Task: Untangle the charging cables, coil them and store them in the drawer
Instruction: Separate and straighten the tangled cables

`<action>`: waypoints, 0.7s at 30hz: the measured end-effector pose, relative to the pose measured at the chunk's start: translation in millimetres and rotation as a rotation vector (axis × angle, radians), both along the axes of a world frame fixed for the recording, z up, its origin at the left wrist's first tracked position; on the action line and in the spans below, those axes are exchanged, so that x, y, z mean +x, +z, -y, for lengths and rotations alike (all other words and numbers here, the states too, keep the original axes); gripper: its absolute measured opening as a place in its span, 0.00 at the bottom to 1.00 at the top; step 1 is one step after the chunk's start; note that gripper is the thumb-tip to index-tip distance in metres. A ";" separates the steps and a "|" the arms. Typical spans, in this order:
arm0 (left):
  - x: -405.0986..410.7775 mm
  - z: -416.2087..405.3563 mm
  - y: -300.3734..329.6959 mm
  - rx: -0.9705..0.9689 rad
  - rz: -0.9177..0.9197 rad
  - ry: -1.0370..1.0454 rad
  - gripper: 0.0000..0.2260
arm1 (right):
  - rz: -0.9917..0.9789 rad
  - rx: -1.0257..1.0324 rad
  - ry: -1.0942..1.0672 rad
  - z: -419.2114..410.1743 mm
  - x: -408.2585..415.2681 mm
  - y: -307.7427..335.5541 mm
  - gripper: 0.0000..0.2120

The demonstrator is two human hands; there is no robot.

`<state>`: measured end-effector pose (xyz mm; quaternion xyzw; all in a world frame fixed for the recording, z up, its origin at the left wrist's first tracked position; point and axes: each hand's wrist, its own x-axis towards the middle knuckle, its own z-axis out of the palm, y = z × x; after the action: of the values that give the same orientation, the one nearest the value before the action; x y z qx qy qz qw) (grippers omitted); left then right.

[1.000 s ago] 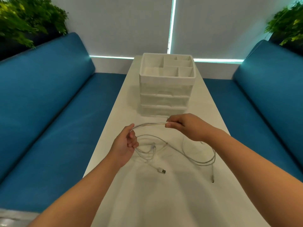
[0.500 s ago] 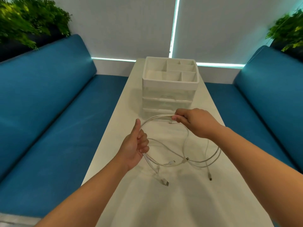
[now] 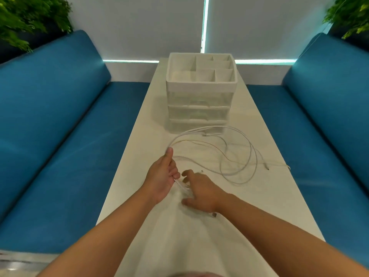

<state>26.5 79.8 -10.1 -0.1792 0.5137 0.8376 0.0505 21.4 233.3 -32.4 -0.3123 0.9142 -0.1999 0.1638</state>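
**White cables loose on table, left hand gripping the bundle**

The charging cables (image 3: 237, 156) lie in loose overlapping white loops on the white table (image 3: 259, 206), spread between the hands and the drawer unit. The exact cable count cannot be told, since the strands overlap; at least two. Three plug ends show: one near the drawer base (image 3: 204, 135), one at the right side (image 3: 267, 167), and a USB plug (image 3: 213, 215) by the right wrist.

The left hand (image 3: 161, 176) is curled around several strands, thumb up along them, fingers closed on the bundle. The right hand (image 3: 199, 191) sits just beside it, palm down, fingers spread and fairly straight over the strands coming out below the left fist. Whether it touches them cannot be told; motion blur.

One white drawer unit (image 3: 199, 108) stands farther up the table: three translucent drawers, all closed, with an open divided tray on top. The far cable loop touches or nearly touches its base.

Two blue sofas flank the table, one left (image 3: 60, 116), one right (image 3: 329, 116). Two green plants stand in the upper corners, left (image 3: 30, 19) and right (image 3: 349, 17).
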 end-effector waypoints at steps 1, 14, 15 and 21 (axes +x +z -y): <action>1.8 4.2 -2.4 -0.036 0.007 -0.008 0.17 | -0.030 0.069 0.052 -5.2 0.7 -9.9 0.24; 21.2 24.8 -41.9 -0.292 0.137 -0.141 0.17 | -0.186 0.111 0.007 -67.7 -5.8 -32.8 0.18; 23.2 26.0 -44.2 -0.306 0.138 -0.140 0.18 | -0.119 0.068 -0.006 -69.5 -3.7 -33.4 0.16; 25.0 25.6 -53.5 -0.287 0.136 -0.079 0.19 | 0.054 -0.050 -0.046 -71.0 8.6 -26.5 0.16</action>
<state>51.5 54.1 -63.5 -0.2203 0.6301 0.7389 0.0918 30.1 304.3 -58.9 -0.2895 0.9111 -0.2346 0.1761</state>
